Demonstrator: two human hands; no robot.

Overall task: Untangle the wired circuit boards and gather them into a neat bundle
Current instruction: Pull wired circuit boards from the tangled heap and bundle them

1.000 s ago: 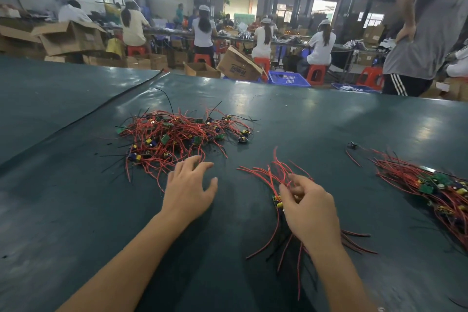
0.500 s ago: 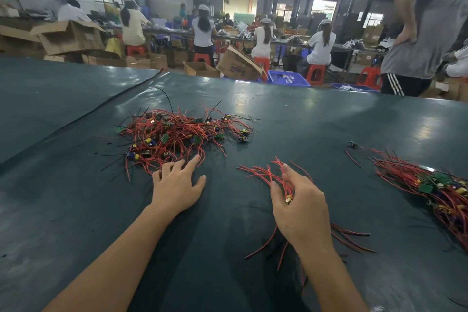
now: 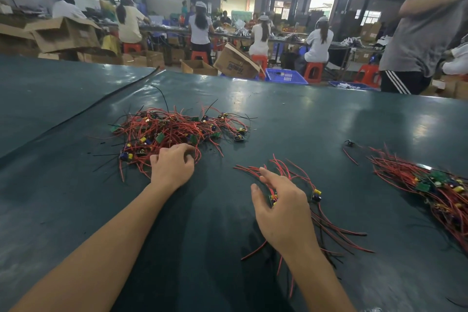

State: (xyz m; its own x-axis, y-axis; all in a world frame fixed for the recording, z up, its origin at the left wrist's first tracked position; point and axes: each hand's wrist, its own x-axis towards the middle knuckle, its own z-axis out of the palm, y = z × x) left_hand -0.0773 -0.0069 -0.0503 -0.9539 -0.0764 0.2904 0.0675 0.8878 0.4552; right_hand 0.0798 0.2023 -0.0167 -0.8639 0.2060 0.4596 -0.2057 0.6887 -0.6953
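Presently, left hand (image 3: 172, 170) grip clamped on tangled pile (image 3: 172, 129), right hand (image 3: 281, 213) grip apart above gathered bundle (image 3: 316, 194); a hard tug risks dragging snagged neighbours along.

The table (image 3: 304, 114) is covered with a dark green, glossy sheet that reflects the ceiling lights. A black strip (image 3: 101, 106) runs diagonally across its left part. Left of centre lies a tangle (image 3: 177, 129) of red and black wires with small green boards, a few black leads trailing off its left side. Near the front centre lies a smaller bundle (image 3: 315, 195), its red wires fanned towards and away from the viewer. Well apart on the right lies a third pile (image 3: 430, 185). Just beyond it sits a small black part (image 3: 350, 143) beside a loose red wire (image 3: 350, 157).
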